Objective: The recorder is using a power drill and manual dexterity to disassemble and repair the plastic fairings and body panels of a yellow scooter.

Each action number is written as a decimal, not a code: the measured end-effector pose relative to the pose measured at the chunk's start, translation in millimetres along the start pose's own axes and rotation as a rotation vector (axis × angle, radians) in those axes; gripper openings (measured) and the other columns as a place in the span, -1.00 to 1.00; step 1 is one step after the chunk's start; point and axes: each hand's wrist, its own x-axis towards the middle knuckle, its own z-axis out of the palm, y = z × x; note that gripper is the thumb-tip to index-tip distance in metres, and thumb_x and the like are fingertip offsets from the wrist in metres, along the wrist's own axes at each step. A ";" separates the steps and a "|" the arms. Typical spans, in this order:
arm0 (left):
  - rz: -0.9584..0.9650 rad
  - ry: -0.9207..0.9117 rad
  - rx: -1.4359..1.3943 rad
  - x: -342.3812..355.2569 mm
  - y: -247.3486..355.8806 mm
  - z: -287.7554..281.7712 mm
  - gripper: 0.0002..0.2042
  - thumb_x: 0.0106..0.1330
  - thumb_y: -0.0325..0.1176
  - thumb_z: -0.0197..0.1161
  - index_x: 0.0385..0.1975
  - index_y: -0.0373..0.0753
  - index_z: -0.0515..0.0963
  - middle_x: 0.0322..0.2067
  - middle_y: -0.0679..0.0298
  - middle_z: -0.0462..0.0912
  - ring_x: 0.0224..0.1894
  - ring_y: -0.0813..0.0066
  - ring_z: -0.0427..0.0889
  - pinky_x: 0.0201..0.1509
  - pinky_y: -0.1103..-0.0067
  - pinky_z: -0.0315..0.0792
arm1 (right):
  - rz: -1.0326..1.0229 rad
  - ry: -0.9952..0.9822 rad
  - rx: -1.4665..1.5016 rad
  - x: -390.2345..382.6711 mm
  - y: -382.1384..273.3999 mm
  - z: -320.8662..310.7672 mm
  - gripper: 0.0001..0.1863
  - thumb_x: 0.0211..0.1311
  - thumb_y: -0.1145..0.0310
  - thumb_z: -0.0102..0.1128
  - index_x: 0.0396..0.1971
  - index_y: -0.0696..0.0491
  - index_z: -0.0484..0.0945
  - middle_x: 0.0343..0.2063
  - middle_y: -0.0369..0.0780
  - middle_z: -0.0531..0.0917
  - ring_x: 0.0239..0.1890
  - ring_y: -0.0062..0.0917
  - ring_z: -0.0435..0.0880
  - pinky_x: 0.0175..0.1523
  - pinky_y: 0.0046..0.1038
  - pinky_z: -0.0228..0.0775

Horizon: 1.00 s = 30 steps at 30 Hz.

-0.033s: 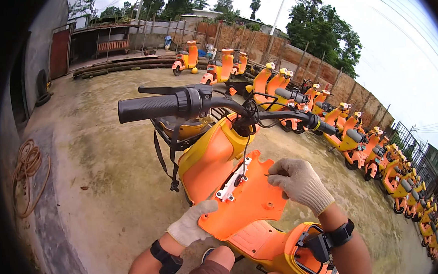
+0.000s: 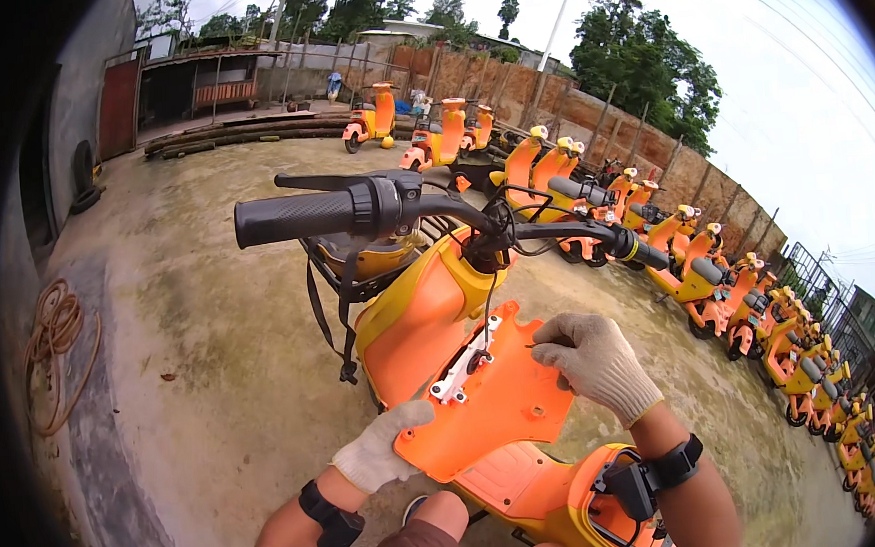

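Note:
My gloved left hand grips the lower left corner of an orange plastic panel, held tilted in front of the scooter's orange-and-yellow front body. A white bracket with a dark central part lies on the panel, and a black cable runs down to it from under the handlebar. My gloved right hand is at the panel's upper right, thumb and finger pinched on a small, thin dark item that I cannot make out. The scooter's footboard is below the panel.
Rows of orange-and-yellow scooters line the right and back of the concrete yard, beside a rusty fence. A coiled hose lies at the left near a wall and tyres. Long poles lie at the back.
My right hand has shifted very slightly up and left. My left hand and the panel have barely moved.

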 end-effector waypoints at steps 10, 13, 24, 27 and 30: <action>0.145 -0.015 0.120 -0.1 12.4 24.7 -0.29 0.24 -0.39 0.22 0.42 -0.19 0.12 0.19 0.10 0.46 0.13 0.34 0.57 0.21 0.37 0.50 | -0.228 0.133 -0.182 73.7 11.8 18.2 -0.75 0.22 0.26 0.19 -0.24 0.10 0.67 -0.35 -0.04 0.70 -0.23 -0.15 0.68 -0.10 -0.24 0.51; 0.141 -0.035 0.163 -2.3 18.2 34.2 -0.18 0.21 -0.44 0.20 0.50 -0.08 -0.02 0.27 0.15 0.38 0.20 0.36 0.50 0.28 0.42 0.43 | -0.279 0.167 -0.202 90.5 15.1 22.0 -0.74 0.22 0.21 0.19 -0.27 0.10 0.67 -0.33 -0.05 0.70 -0.21 -0.14 0.67 -0.09 -0.20 0.50; 0.147 0.003 0.244 -10.4 28.9 41.5 -0.18 0.22 -0.44 0.23 0.50 -0.09 0.00 0.28 0.19 0.37 0.22 0.43 0.47 0.29 0.49 0.37 | -0.352 0.255 -0.183 104.7 17.9 32.9 -0.75 0.25 0.26 0.15 -0.29 0.14 0.65 -0.44 -0.12 0.67 -0.37 -0.31 0.66 -0.20 -0.29 0.50; 0.151 -0.020 0.209 -7.7 26.8 31.7 -0.19 0.23 -0.45 0.22 0.50 -0.09 0.00 0.28 0.18 0.37 0.21 0.44 0.47 0.29 0.50 0.38 | -0.342 0.242 -0.196 106.3 17.1 36.7 -0.75 0.28 0.29 0.13 -0.30 0.18 0.63 -0.57 -0.20 0.65 -0.55 -0.48 0.66 -0.33 -0.40 0.51; 0.145 -0.034 0.198 -5.3 25.8 24.3 -0.20 0.24 -0.46 0.21 0.50 -0.11 0.00 0.30 0.17 0.35 0.23 0.43 0.46 0.30 0.50 0.37 | -0.311 0.232 -0.250 106.6 14.4 38.2 -0.74 0.28 0.27 0.12 -0.31 0.18 0.63 -0.59 -0.19 0.65 -0.55 -0.47 0.67 -0.33 -0.40 0.51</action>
